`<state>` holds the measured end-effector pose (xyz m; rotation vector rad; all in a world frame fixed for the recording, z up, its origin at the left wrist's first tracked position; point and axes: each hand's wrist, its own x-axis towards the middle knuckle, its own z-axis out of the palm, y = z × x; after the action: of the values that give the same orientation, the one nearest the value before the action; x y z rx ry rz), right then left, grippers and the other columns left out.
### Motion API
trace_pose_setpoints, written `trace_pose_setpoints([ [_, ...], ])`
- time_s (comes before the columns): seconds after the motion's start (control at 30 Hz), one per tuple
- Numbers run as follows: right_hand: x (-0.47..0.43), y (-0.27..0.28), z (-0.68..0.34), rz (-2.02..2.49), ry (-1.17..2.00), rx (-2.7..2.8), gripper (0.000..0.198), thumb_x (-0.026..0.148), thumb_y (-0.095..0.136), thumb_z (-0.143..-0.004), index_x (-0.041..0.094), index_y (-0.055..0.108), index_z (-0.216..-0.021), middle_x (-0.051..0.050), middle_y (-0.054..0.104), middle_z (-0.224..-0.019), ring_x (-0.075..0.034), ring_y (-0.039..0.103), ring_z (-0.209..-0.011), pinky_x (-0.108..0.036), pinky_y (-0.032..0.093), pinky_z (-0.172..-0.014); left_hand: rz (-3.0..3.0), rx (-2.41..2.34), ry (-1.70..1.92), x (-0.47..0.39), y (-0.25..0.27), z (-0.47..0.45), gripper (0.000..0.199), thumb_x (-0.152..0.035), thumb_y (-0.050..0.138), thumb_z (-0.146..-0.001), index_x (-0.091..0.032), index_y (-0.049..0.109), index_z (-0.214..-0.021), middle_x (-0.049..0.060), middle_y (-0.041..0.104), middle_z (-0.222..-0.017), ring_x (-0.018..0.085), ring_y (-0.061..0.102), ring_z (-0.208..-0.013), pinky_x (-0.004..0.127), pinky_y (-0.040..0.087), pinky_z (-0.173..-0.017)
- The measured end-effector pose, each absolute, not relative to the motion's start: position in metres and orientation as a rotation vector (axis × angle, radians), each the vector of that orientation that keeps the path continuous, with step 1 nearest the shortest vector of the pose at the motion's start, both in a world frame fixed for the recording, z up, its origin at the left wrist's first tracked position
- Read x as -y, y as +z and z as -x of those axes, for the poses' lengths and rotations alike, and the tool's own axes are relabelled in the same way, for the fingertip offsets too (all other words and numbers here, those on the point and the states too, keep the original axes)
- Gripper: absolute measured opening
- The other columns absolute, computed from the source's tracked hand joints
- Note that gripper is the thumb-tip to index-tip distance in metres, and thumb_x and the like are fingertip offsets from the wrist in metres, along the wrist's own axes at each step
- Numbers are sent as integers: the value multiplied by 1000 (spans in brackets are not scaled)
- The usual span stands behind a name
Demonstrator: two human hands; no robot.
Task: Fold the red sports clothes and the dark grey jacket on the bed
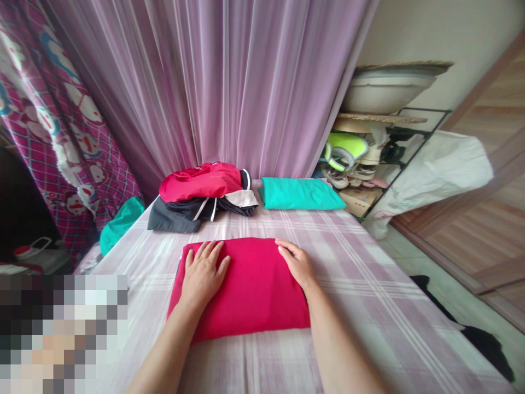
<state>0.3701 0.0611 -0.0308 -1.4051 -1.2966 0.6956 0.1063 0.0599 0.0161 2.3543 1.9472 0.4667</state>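
Observation:
A folded red garment [250,290] lies flat on the table in front of me, roughly rectangular. My left hand [204,271] rests on its left part, palm down and fingers spread. At the far right corner of the cloth is my right hand [296,262], its thumb and fingers closed on the edge. What kind of garment it is cannot be seen from the folds. Behind it sits a loose heap of clothes, with a red piece [200,183] on top of dark ones [174,214] with white stripes. A folded turquoise cloth [303,194] lies to the right of that heap.
The table [356,306] has a pale checked cover. Another turquoise cloth [122,224] hangs at its left edge. Purple curtains [254,82] close off the back. On the right stand a rack [426,139] with shoes and a basin [381,90], and a white sack [447,169].

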Motion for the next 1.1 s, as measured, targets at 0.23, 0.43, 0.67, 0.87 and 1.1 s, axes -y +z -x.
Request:
trace_pose_setpoints([
  [0.23, -65, -30, -368, 1459, 697, 1219, 40, 51, 53, -82, 22, 76, -98, -8, 76, -110, -25, 68, -108, -43, 49, -102, -2373, -1958, 455, -61, 15, -105, 49, -43, 44, -95, -26, 53, -141, 9, 53, -148, 28, 43, -139, 54, 24, -118],
  [0.43, -66, -29, -367, 1463, 709, 1175, 37, 48, 54, -81, 22, 76, -96, -8, 76, -108, -25, 69, -106, -43, 50, -101, -2385, -1949, 450, -61, 16, -105, 50, -43, 43, -96, -25, 52, -141, 10, 53, -147, 29, 42, -140, 56, 24, -118],
  [0.67, -66, -28, -369, 1485, 709, 1209, 36, 47, 55, -81, 23, 77, -97, -7, 76, -108, -25, 69, -106, -42, 50, -101, -2371, -1957, 445, -60, 18, -106, 49, -42, 44, -95, -26, 52, -141, 9, 53, -147, 29, 42, -140, 56, 23, -118],
  [0.87, -66, -30, -368, 1484, 694, 1210, 37, 46, 52, -82, 22, 76, -97, -7, 76, -108, -24, 68, -108, -41, 49, -102, -2376, -1949, 435, -59, 19, -106, 49, -42, 43, -96, -24, 53, -140, 10, 53, -146, 29, 42, -140, 54, 23, -119],
  [1.1, -65, -30, -368, 1476, 691, 1220, 38, 47, 52, -81, 22, 76, -97, -7, 76, -108, -24, 68, -107, -42, 48, -103, -2367, -1950, 453, -58, 18, -107, 49, -43, 41, -96, -25, 52, -141, 9, 53, -147, 28, 42, -140, 54, 22, -119],
])
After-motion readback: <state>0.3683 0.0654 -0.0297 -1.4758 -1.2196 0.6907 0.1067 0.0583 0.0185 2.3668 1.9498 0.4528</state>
